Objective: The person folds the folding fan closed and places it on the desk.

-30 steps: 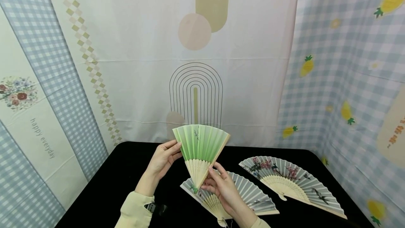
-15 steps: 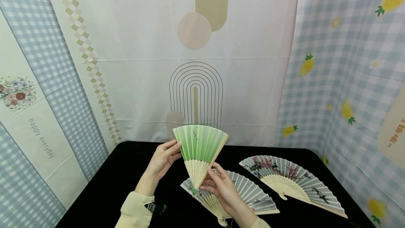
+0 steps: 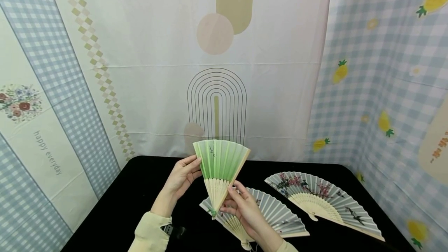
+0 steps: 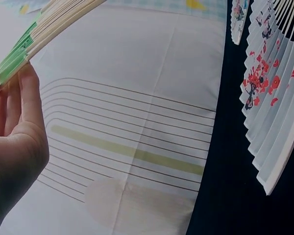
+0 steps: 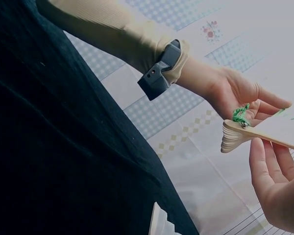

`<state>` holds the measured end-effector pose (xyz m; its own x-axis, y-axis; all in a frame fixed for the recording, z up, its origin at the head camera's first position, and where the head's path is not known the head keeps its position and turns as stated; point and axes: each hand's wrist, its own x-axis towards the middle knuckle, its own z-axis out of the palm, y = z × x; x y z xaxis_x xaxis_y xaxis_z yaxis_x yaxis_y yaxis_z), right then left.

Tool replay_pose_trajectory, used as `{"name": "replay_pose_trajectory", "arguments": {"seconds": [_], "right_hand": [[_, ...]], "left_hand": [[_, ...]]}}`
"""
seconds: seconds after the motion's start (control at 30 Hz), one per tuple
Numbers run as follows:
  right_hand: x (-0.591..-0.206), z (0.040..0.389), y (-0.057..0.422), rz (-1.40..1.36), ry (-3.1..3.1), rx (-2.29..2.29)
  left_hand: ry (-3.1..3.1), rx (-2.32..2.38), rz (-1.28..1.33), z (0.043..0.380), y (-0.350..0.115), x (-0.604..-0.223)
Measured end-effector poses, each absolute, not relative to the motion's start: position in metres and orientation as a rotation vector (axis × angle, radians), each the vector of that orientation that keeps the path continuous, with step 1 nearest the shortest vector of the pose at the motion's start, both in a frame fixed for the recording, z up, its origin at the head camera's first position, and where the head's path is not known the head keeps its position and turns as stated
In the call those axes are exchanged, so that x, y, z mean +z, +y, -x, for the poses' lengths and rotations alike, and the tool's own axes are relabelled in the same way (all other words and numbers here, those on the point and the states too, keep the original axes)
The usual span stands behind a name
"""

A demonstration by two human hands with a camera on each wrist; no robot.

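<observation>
A green folding fan [image 3: 219, 160], partly spread, is held up above the table in the head view. My left hand [image 3: 182, 177] pinches its left edge between thumb and fingers. My right hand [image 3: 245, 207] grips the right guard stick low down, near the pivot. In the right wrist view a green cord [image 5: 241, 115] hangs at the pivot end of the ribs. Below and partly behind the right hand lies a white folding fan [image 3: 276, 213], spread out. The left wrist view shows the green fan [image 4: 19, 58] edge-on at the left hand's [image 4: 19, 127] fingertips.
A second spread white fan [image 3: 325, 201] with pink blossoms lies to the right on the black table [image 3: 115, 205]. Patterned cloths hang behind and at both sides, such as the white backdrop [image 3: 157, 96]. A dark wrist camera [image 5: 159, 73] is strapped to the left wrist.
The green fan's right edge has come leftward, so the fan is slightly narrower and a little lower. My right hand has shifted slightly left with it; my left hand stays nearly still.
</observation>
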<state>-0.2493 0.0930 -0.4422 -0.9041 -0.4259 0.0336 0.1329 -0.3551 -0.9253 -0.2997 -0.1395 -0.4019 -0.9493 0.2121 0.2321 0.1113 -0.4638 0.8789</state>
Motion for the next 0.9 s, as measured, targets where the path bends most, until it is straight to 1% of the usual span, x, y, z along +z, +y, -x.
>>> {"name": "replay_pose_trajectory", "arguments": {"seconds": [0.4,0.9], "right_hand": [[-0.4415,0.2477,0.0936,0.387,1.509,-2.296],[-0.4426,0.2456,0.0938,0.422,1.524,-2.258]], "left_hand": [[1.495,2.594,-0.579,0.3014,-0.1358,-0.4038],[1.483,2.556,-0.618,0.3001,-0.1307,-0.4041]]}}
